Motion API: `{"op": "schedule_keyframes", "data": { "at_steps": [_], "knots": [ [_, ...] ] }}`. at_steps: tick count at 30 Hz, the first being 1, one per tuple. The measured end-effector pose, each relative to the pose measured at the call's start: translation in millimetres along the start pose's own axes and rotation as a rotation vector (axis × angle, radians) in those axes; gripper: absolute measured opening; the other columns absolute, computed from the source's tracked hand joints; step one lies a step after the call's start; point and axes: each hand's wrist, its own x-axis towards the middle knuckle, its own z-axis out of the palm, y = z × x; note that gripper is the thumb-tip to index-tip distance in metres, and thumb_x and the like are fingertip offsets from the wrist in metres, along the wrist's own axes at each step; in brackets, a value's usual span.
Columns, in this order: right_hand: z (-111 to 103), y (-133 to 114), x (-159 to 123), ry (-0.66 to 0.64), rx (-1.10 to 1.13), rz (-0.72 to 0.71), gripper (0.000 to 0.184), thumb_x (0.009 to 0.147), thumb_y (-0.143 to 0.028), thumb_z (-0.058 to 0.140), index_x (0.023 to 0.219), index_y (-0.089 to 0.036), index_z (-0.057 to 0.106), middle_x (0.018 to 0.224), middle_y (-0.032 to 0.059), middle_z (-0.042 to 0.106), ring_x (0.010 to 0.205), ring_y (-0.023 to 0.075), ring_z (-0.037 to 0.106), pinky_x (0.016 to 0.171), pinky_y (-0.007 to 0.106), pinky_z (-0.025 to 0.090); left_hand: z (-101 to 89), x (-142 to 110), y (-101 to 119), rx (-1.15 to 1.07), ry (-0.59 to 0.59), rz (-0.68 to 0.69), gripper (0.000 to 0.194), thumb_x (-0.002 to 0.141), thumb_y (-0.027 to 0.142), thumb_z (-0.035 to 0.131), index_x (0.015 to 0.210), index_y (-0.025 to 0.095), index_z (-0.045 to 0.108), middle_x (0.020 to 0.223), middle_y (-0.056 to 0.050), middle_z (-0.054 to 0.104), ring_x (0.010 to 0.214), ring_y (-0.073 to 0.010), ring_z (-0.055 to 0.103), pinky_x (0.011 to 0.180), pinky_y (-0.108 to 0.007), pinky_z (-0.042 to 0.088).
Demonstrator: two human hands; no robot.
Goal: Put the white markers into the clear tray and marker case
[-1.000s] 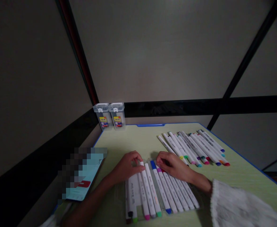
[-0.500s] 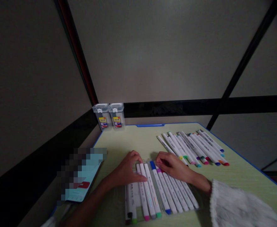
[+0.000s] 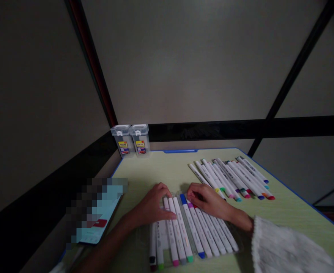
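Note:
White markers with coloured ends lie side by side in two groups in a clear plastic case (image 3: 241,248) in front of me. My left hand (image 3: 150,206) rests over the left group of markers (image 3: 172,229), its thumb across them and its fingers bent at their far ends. A gap shows between thumb and fingers, so this hand is open. Over the far end of the right group of markers (image 3: 208,235), my right hand (image 3: 212,201) is curled closed, next to a blue-capped marker (image 3: 191,220). Whatever its fingertips hold, if anything, is hidden.
A loose row of more markers (image 3: 232,176) lies at the table's back right. Two clear lidded boxes (image 3: 141,142) stand at the back left corner. A phone or tablet (image 3: 104,216), partly pixelated, is on the left. Walls enclose the table (image 3: 155,167).
At the left group's edge, the black-ended marker has shifted slightly left and down. Both hands keep nearly the same pose; the whole view has moved a little.

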Motion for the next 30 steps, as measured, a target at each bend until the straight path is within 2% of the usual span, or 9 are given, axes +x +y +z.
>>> {"op": "schedule_keyframes", "data": {
  "at_steps": [30],
  "knots": [
    [0.1,0.5,-0.1,0.010,0.009,-0.007,0.015,0.079,-0.012,0.045,0.067,-0.017,0.051,0.063,-0.0017,0.051,0.056,0.0112,0.045,0.052,0.022,0.033,-0.8,2.5,5.8,0.054,-0.013,-0.034,0.038,0.054,0.030,0.074,0.086,0.018,0.055,0.094,-0.003,0.051,0.091,-0.0201,0.047,0.081,-0.032,0.040]
  ]
}}
